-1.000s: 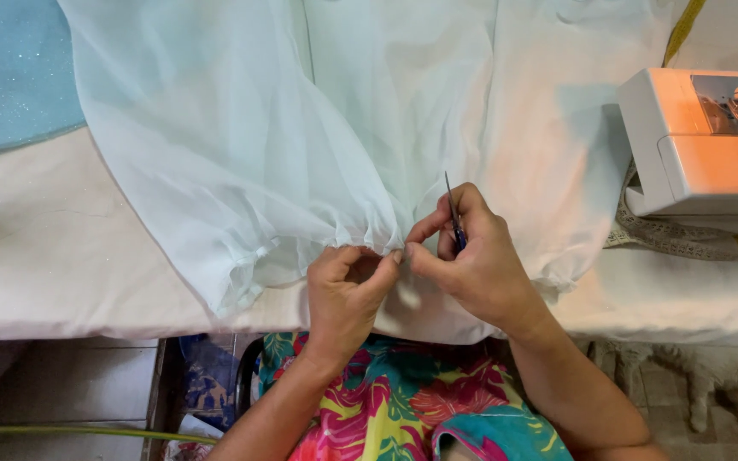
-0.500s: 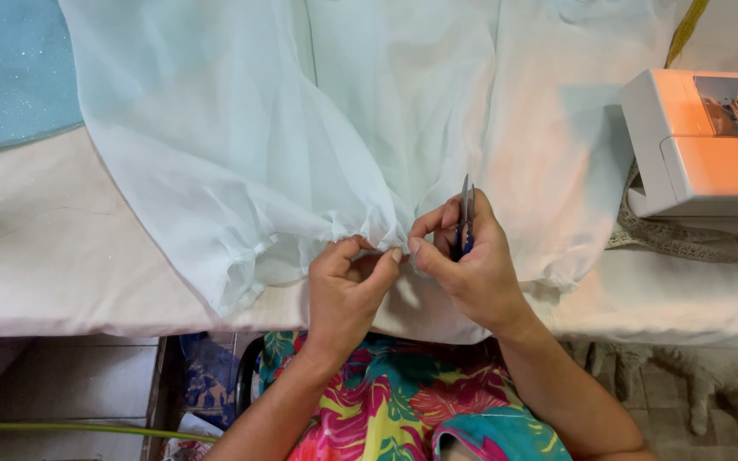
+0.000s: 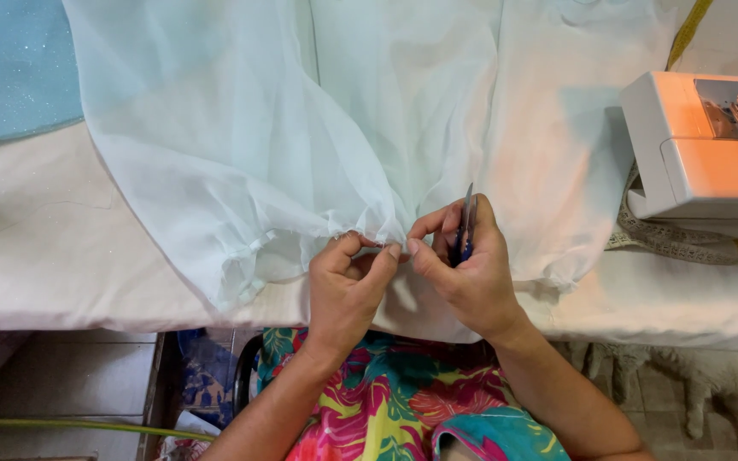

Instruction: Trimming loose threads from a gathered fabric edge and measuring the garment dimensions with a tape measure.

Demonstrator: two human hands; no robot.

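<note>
the gathered hem of the fabric [image 3: 318, 154] is pinched by the left hand [image 3: 348, 286] just left of the right hand [image 3: 467, 273], in which small scissors [image 3: 466, 224] are gripped. a thread-picking step seems in hand. a careful snip at the hem, well left of the sewing machine [image 3: 702, 145], is likely called for, without the cloth being nicked.

Gathered pale-green sheer fabric [image 3: 301, 154], blue-handled snips [image 3: 466, 226]

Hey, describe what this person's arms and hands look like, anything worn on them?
Both forearms are bare: no sleeves reach them, and no gloves. The left hand and right hand show no rings, and neither wrist carries a watch or bracelet as far as can be seen. Nails look short and unpainted. The only clothing in view is a bright floral garment in pink, green and yellow at the lap.
</note>
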